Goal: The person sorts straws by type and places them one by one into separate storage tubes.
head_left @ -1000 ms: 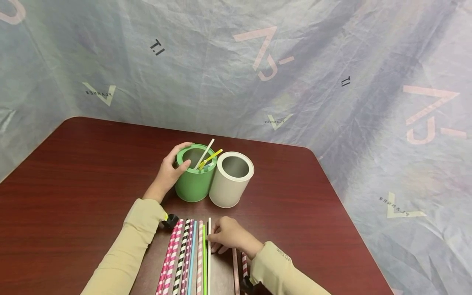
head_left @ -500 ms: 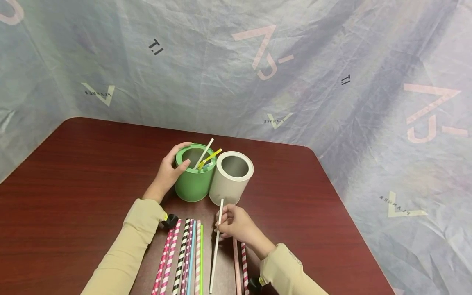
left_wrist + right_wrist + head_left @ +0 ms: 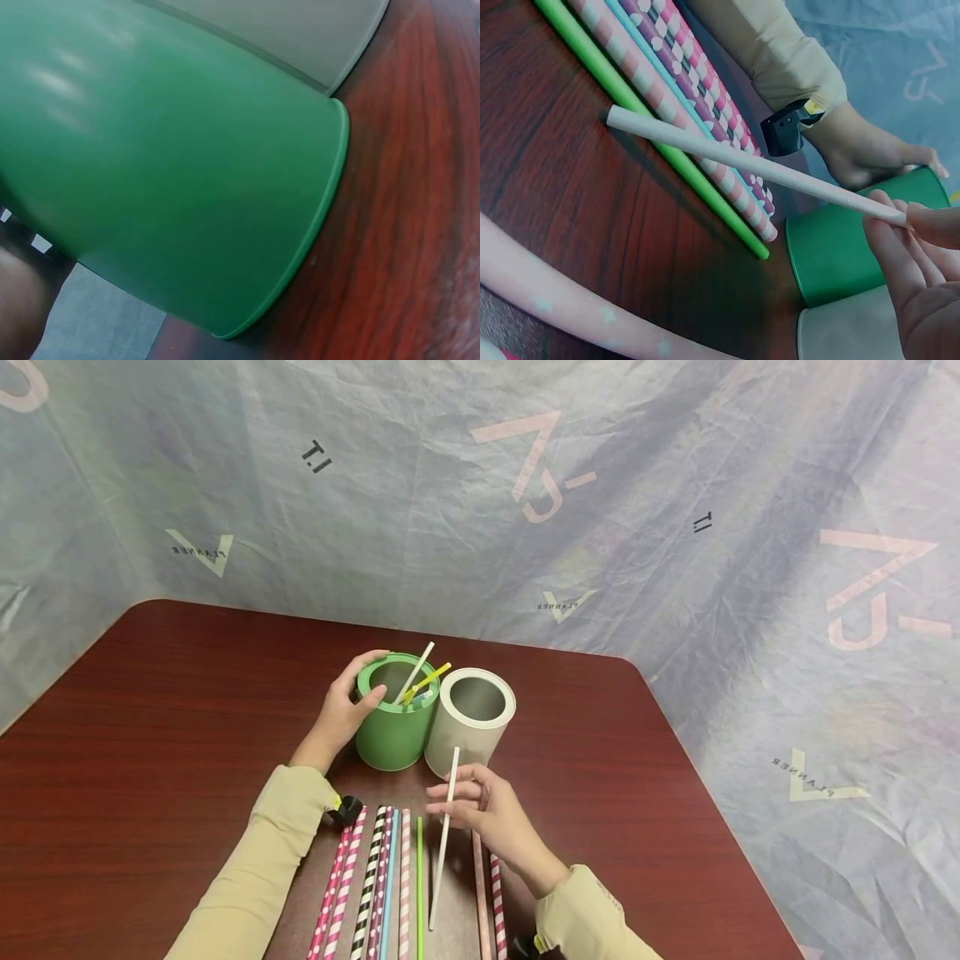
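Note:
My left hand [image 3: 341,714] grips the rim of a green can [image 3: 392,739] from its left side, thumb at the opening. White and yellow straws stick out of that can; its inside is partly hidden. A cream can [image 3: 463,739] stands beside it on the right. In front of the cream can, my right hand [image 3: 501,822] pinches a plain white straw [image 3: 444,843] between thumb and fingers. The right wrist view shows this white straw [image 3: 742,161] slanting over the table, tilted, its upper part in the pinch. The left wrist view shows mostly the green can's side [image 3: 172,172].
Several straws lie in a row at the front, among them a black-striped straw [image 3: 369,885], a blue straw [image 3: 390,885] and a lime green straw [image 3: 420,885]. A pink straw [image 3: 481,902] and a red-striped straw [image 3: 498,906] lie to the right. A printed cloth [image 3: 420,527] hangs behind.
The right hand has taken the white straw out of the row, lifted it and moved it right and toward the cream can. The lime green straw has shifted slightly. The left hand stays put.

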Available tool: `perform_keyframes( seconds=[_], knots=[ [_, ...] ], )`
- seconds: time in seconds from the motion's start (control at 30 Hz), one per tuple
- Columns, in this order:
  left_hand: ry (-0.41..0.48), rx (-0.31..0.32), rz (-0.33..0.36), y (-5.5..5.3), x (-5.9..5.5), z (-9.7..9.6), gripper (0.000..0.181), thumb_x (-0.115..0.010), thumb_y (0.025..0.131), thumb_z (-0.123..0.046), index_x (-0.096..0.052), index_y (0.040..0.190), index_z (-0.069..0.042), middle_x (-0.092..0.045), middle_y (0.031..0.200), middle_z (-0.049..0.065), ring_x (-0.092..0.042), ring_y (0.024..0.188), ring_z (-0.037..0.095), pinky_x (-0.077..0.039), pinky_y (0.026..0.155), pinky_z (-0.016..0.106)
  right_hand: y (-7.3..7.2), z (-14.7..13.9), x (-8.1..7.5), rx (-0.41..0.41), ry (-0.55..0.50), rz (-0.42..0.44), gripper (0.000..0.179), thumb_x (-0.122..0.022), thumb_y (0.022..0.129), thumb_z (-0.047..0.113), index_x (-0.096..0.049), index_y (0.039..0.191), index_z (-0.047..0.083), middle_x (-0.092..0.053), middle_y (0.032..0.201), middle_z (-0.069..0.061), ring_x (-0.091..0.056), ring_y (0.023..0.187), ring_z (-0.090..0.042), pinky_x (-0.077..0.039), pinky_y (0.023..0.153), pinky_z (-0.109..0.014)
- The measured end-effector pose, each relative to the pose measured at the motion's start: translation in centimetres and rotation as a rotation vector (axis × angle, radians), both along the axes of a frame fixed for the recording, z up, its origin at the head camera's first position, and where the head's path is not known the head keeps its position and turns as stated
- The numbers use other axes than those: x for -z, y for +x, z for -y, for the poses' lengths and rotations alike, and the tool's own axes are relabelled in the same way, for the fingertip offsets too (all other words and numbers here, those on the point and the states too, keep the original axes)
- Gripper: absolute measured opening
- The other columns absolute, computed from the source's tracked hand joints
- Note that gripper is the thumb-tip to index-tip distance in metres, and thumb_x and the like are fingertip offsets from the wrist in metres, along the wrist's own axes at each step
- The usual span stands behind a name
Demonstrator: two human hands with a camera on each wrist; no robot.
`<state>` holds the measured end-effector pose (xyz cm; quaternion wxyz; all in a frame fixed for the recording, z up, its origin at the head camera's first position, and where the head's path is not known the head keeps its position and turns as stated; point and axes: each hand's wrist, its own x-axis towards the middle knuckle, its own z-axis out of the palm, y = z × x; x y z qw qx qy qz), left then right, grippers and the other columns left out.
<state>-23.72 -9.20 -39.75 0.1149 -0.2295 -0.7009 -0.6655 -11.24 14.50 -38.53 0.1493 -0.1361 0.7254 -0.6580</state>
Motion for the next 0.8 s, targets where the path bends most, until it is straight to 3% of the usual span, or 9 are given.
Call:
perform_keyframes(
  seconds=[0.1,0.23,0.4,0.53,0.6,0.8],
  knots=[
    [0.006,-0.003,-0.009,-0.9,1.2,0.1,0.055,-0.053,0.090,-0.009,-0.042,0.143,-0.003,-0.049,0.138,0.021,-0.053,0.104,0.000,-0.043,0.085,0.011,0.2,0.1,-0.4,0.000,-0.013,-0.031,0.030,-0.056,0.092,-0.005,-0.045,0.119,-0.014,-0.059,0.121,-0.036,-0.071,0.100,-0.024,-0.057,0.082,-0.030],
    [0.005,-0.003,-0.002,-0.8,1.0,0.1,0.056,-0.052,0.090,-0.007,-0.040,0.144,0.000,-0.047,0.140,0.023,-0.053,0.104,-0.001,-0.043,0.085,0.011,0.3,0.3,-1.2,0.014,-0.037,-0.108,0.029,-0.058,0.091,-0.005,-0.047,0.114,-0.017,-0.061,0.115,-0.038,-0.072,0.091,-0.006,-0.057,0.083,-0.035],
    [0.000,0.001,0.008,-0.7,1.0,0.0,0.056,-0.053,0.090,-0.010,-0.042,0.145,-0.007,-0.049,0.139,0.017,-0.053,0.104,-0.001,-0.044,0.085,0.013,0.2,0.4,-2.2,0.050,-0.048,-0.192,0.026,-0.059,0.090,-0.007,-0.049,0.110,-0.019,-0.063,0.108,-0.040,-0.072,0.090,-0.006,-0.055,0.086,-0.043],
    [0.006,0.010,0.015,-0.6,0.9,0.0,0.056,-0.053,0.090,-0.008,-0.041,0.145,-0.006,-0.049,0.139,0.019,-0.053,0.104,-0.001,-0.044,0.084,0.013,0.0,0.3,-3.2,0.087,-0.058,-0.246,0.020,-0.057,0.090,-0.009,-0.051,0.107,-0.016,-0.063,0.106,-0.039,-0.072,0.090,-0.008,-0.053,0.087,-0.047],
    [0.006,0.013,0.022,-0.5,0.6,0.0,0.057,-0.053,0.089,-0.007,-0.041,0.144,-0.004,-0.048,0.138,0.022,-0.053,0.103,0.000,-0.044,0.083,0.013,-0.2,0.4,-3.9,0.119,-0.052,-0.297,0.017,-0.057,0.090,-0.008,-0.053,0.106,-0.014,-0.064,0.105,-0.038,-0.073,0.090,-0.009,-0.055,0.086,-0.044],
    [-0.033,-0.002,0.038,1.2,-1.6,-0.1,0.056,-0.051,0.089,-0.008,-0.040,0.143,0.002,-0.048,0.136,0.027,-0.053,0.102,0.001,-0.043,0.082,0.013,-0.6,0.9,-6.2,0.238,-0.031,-0.457,0.014,-0.059,0.088,-0.008,-0.056,0.102,-0.010,-0.068,0.101,-0.032,-0.072,0.089,-0.008,-0.057,0.085,-0.031]
  ],
)
